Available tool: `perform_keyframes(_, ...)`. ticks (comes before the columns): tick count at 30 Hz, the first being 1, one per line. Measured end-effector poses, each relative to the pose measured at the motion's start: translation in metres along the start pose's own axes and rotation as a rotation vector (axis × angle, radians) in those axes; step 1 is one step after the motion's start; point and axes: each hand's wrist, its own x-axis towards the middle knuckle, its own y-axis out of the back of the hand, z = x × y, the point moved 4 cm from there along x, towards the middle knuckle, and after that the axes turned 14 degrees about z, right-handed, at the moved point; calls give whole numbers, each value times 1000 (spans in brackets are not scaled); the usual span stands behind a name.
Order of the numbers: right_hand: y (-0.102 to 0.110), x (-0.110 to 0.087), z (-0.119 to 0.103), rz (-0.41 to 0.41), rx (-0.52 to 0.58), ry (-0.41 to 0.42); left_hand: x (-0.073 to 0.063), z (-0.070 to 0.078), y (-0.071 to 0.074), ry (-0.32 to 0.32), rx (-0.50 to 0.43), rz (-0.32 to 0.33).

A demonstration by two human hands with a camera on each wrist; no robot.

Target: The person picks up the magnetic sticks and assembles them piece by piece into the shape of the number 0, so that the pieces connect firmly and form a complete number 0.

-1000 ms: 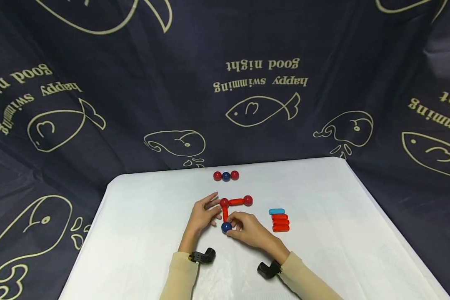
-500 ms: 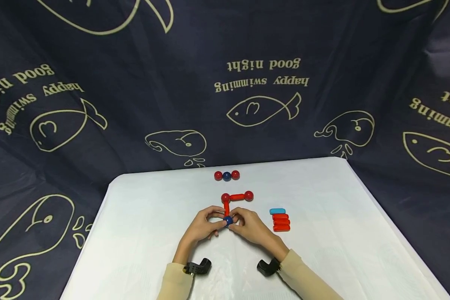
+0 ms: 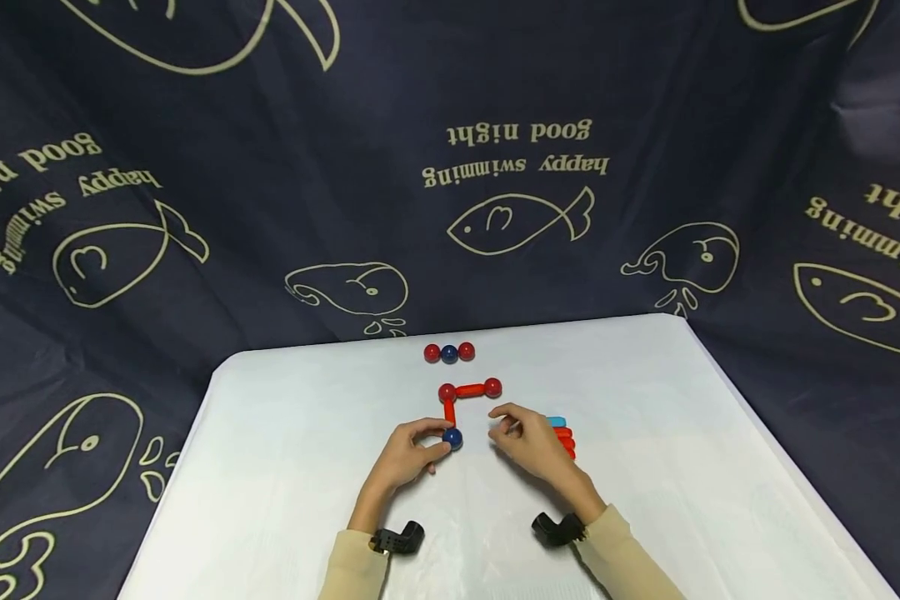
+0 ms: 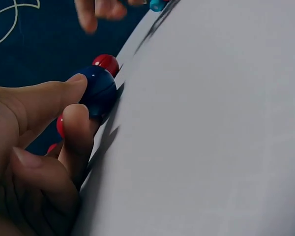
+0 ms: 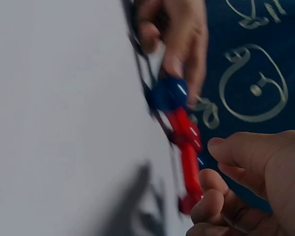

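My left hand (image 3: pixel 407 454) pinches a blue ball (image 3: pixel 452 438) between thumb and fingers; the left wrist view shows the grip on the ball (image 4: pixel 99 93) up close. From that ball a red rod (image 3: pixel 449 412) runs back to a red ball (image 3: pixel 447 392). There a second red rod (image 3: pixel 470 390) turns right and ends in another red ball (image 3: pixel 492 387), so the joined pieces make an L-like corner. To the right, apart from them, my right hand (image 3: pixel 534 443) hovers with loosely bent fingers and nothing between them. It partly hides the loose rods.
Behind the joined pieces, two red balls and a blue ball (image 3: pixel 449 354) sit in a row. A light-blue rod (image 3: pixel 557 422) and several red rods (image 3: pixel 567 443) lie beside my right hand. The white table (image 3: pixel 285 417) meets a dark printed cloth (image 3: pixel 345 167) at the back.
The joined pieces have shifted slightly back. My left hand has come forward and taken the blue ball, while my right hand has released it and moved right, toward the loose rods.
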Motion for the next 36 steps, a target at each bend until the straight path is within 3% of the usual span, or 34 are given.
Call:
perform_keyframes(6, 47, 5, 16, 53, -86, -34, 2, 2, 2, -5, 9, -8)
perform_keyframes(13, 73, 2, 49, 70, -183, -143, 5, 4, 6, -3, 13, -10)
perform_keyframes(20, 76, 6, 64, 66, -220, -160, 6, 6, 5, 10, -4, -1)
perform_keyframes(32, 69, 5, 68, -12, -265, -246, 0, 0, 3, 13, -2, 11)
perform_keyframes(36, 71, 8, 71, -1, -274, -245, 0, -1, 0, 18, -19, 8)
